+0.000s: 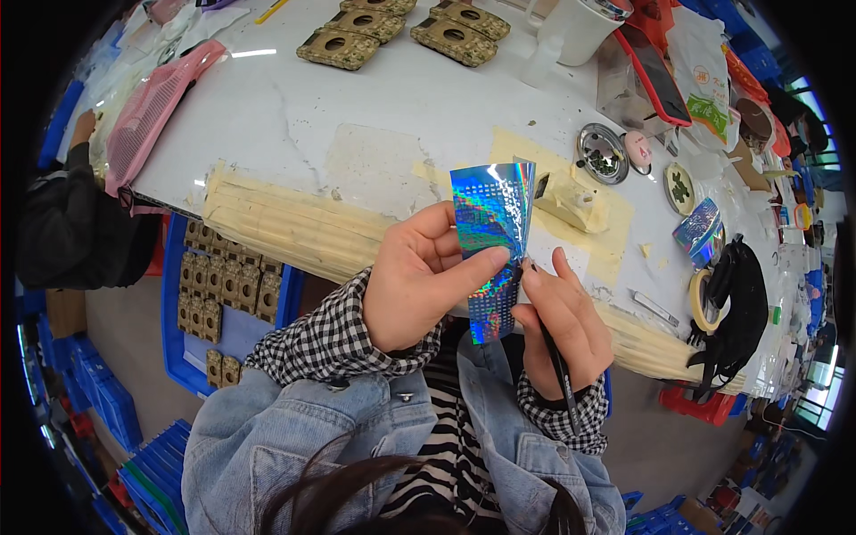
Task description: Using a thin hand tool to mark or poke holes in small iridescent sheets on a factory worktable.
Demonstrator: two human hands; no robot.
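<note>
Between the thumb and fingers of my left hand [415,276] is a shiny blue holographic sticker sheet [486,209], bent back on itself and standing nearly upright. Rows of tiny marks cover it. My right hand [571,325] is closed round slim black tweezers [560,370], whose tip meets the sheet's right edge beside my left thumb. Whether anything sits in the tip is too small to tell. Just beyond the sheet, a small block wrapped in yellowish tape [571,201] rests on the table.
Camouflage-patterned cases with round holes [455,40] lie at the far side; several more fill a blue crate [174,343] below left. To the right are a metal dish [602,153], metal tweezers [654,306], a tape roll [704,299] and a black bag [740,303]. Another person's arm [80,169] appears left.
</note>
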